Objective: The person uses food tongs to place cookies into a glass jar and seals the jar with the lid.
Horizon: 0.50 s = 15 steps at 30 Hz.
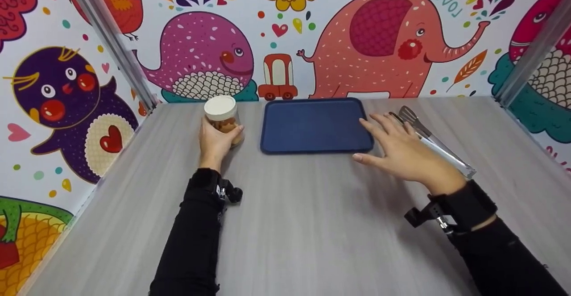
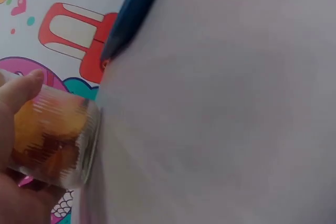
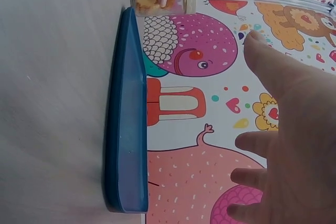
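My left hand (image 1: 215, 142) grips a clear jar (image 1: 221, 118) with a white lid, its thumb and fingers curled round the side. Orange-brown pieces show through the jar wall in the left wrist view. The jar is upright, left of a blue rectangular tray (image 1: 316, 126); whether its base touches the table I cannot tell. Over the tray's right edge hovers my right hand (image 1: 401, 153), fingers spread and holding nothing. Partly hidden behind that hand lie metal tongs (image 1: 448, 153) with a dark slotted tip. In the right wrist view the tray (image 3: 126, 129) appears edge-on.
The grey wood-grain table (image 1: 303, 224) meets a wall (image 1: 285, 28) printed with cartoon animals at the back. Another printed panel (image 1: 53, 95) stands along the left side. Metal posts (image 1: 118, 50) rise at the table's back corners.
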Available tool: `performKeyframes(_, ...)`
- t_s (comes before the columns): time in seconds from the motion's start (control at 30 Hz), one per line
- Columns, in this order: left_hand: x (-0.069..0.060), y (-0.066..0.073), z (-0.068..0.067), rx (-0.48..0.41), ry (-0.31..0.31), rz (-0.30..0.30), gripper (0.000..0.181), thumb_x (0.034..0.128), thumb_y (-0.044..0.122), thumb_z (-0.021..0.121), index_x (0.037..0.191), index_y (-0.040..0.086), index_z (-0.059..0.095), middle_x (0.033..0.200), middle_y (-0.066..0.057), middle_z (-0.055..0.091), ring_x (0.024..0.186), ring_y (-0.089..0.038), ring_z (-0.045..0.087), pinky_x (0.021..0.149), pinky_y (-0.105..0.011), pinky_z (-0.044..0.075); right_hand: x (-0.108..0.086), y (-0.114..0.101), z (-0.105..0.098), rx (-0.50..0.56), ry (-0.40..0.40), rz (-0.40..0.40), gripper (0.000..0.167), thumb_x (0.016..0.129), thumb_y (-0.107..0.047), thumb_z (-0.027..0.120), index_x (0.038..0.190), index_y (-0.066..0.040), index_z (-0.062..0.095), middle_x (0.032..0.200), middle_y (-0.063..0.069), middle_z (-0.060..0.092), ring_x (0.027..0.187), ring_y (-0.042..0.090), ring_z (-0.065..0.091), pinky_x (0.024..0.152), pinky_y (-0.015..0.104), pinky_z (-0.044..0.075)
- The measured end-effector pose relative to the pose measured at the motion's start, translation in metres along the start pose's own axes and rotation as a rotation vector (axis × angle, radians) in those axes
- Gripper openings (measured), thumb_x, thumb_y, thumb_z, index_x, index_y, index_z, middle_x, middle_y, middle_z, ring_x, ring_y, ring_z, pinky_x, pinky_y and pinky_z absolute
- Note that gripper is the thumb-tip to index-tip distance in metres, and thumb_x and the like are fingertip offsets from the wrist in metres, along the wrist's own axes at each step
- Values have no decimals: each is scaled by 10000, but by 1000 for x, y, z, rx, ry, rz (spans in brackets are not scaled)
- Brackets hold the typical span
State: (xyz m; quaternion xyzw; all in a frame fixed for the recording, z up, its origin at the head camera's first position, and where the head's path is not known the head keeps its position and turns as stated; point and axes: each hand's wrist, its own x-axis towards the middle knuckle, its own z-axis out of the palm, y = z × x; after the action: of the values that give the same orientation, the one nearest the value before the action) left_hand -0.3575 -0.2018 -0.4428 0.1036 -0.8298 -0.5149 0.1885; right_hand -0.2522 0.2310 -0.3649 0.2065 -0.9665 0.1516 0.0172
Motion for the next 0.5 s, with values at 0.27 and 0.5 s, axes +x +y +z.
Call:
performKeyframes(0.27,8,-1,3,17,-41,0,1108,866,266,909,1647,-30,181,1664,-254,342,1563,-367,323,1293,-449,227,1,-1,0,17,-16,6,1003,951,-760,592,1699,-171,276,1734,190,219,1598,478,120,1186,810,15)
performKeyframes(0.5,8,3,1,28,-89,-42,1297,877,301,898,1680,19,-81,1739,-271,144,1618,-368,177,1311,-451,149,3,-2,1,13,-23,-4,995,955,-751,598,1699,-173,277,1729,190,230,1598,492,112,1194,798,13)
